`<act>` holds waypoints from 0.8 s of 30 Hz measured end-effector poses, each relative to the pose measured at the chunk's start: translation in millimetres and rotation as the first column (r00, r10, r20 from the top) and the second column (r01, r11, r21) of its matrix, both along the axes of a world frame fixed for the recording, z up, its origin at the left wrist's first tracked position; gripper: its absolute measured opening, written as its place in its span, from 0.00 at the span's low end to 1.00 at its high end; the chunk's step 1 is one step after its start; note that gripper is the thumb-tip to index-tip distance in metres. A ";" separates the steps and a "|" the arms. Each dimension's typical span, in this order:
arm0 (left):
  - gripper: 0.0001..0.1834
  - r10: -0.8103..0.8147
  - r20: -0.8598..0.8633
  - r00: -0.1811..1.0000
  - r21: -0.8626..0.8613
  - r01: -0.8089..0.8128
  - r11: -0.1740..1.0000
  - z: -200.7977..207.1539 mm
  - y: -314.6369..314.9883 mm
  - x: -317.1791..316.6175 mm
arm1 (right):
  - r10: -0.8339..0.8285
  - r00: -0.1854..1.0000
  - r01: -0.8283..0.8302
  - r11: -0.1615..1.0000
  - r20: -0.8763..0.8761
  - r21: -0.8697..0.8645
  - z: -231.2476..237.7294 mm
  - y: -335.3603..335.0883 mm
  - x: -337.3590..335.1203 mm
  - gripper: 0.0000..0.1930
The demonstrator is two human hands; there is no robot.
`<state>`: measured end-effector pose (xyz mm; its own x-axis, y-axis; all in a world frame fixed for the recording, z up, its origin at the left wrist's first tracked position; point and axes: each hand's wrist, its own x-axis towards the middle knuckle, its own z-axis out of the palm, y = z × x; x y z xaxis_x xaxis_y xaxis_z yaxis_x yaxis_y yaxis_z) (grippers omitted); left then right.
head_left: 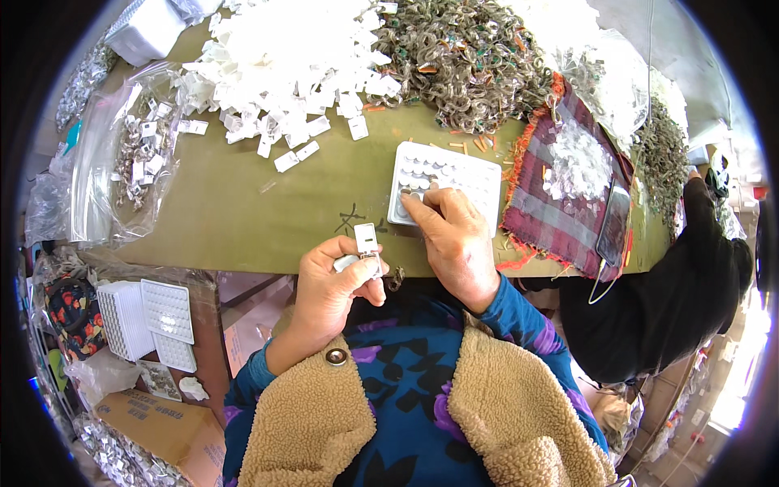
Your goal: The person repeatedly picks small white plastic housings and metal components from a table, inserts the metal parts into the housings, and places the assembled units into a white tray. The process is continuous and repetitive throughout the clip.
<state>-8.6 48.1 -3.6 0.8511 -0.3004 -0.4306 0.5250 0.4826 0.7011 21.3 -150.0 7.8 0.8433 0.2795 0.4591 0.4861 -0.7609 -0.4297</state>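
Olive-green table [243, 211], white tray [466, 174] at centre. Left hand [333, 288] pinches a small white clip [366, 240] just left of the tray. Right hand [450, 235] fingertips press on the tray's near-left corner; grasp unclear. White clip pile [284, 57] beyond the tray.

White tray [454, 174] – green table [243, 203]

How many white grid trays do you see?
4: one on the table under the right hand; a stack and two flat ones lower left. More may be hidden.
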 end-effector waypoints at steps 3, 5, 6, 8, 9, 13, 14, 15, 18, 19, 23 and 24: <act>0.10 -0.003 0.011 1.000 -0.022 0.004 1.000 -1.6 0.0 1.8 | 0.017 1.000 -0.016 1.000 -0.012 0.007 0.6 -2.7 0.0 0.18; 0.11 -0.005 0.023 1.000 -0.052 0.006 0.999 -2.7 0.4 3.6 | 0.017 0.999 -0.016 1.000 -0.028 0.023 3.4 -4.5 1.0 0.16; 0.12 0.009 0.019 1.000 -0.081 -0.008 0.997 -3.0 -0.2 3.5 | 0.017 0.998 -0.015 0.999 -0.065 0.037 5.7 -4.9 1.2 0.14; 0.13 0.038 0.016 0.999 -0.146 -0.036 0.989 -4.0 -2.1 2.7 | 0.015 0.990 -0.005 0.997 -0.138 0.076 12.2 -5.2 -0.1 0.11; 0.14 0.020 0.006 1.000 -0.203 -0.019 0.979 -4.6 -0.6 3.3 | 0.053 0.981 -0.024 0.988 -0.186 0.156 15.7 -3.3 -3.8 0.11; 0.11 0.000 -0.013 1.000 -0.258 -0.003 0.966 -8.7 -1.1 -3.2 | 0.169 0.955 -0.066 0.921 -0.243 0.383 21.3 15.4 -28.0 0.09; 0.11 -0.001 -0.011 1.000 -0.258 -0.002 0.966 -9.6 -1.4 -5.1 | 0.166 0.958 -0.061 0.915 -0.235 0.400 19.6 20.8 -30.2 0.09; 0.11 0.000 0.000 1.000 -0.273 0.000 0.962 -10.2 -1.6 -6.9 | 0.166 0.970 -0.084 0.914 -0.176 0.397 18.5 23.3 -31.2 0.09; 0.11 0.011 0.004 1.000 -0.232 -0.010 0.973 -11.3 -1.3 -12.8 | 0.164 0.979 -0.112 0.929 -0.121 0.353 16.3 27.5 -35.8 0.09; 0.11 0.035 -0.005 0.999 -0.205 -0.035 0.978 -10.6 -0.9 -15.1 | 0.197 0.974 -0.148 0.927 -0.110 0.344 16.0 27.0 -35.3 0.09; 0.10 0.077 0.025 0.997 -0.216 -0.070 0.974 -3.3 -1.9 -23.0 | 0.306 0.908 -0.149 0.874 -0.286 0.462 20.0 23.6 -37.7 0.08; 0.11 0.082 0.046 0.996 -0.242 -0.069 0.968 -1.0 -0.8 -25.0 | 0.273 0.923 -0.114 0.868 -0.272 0.484 21.0 25.7 -39.9 0.08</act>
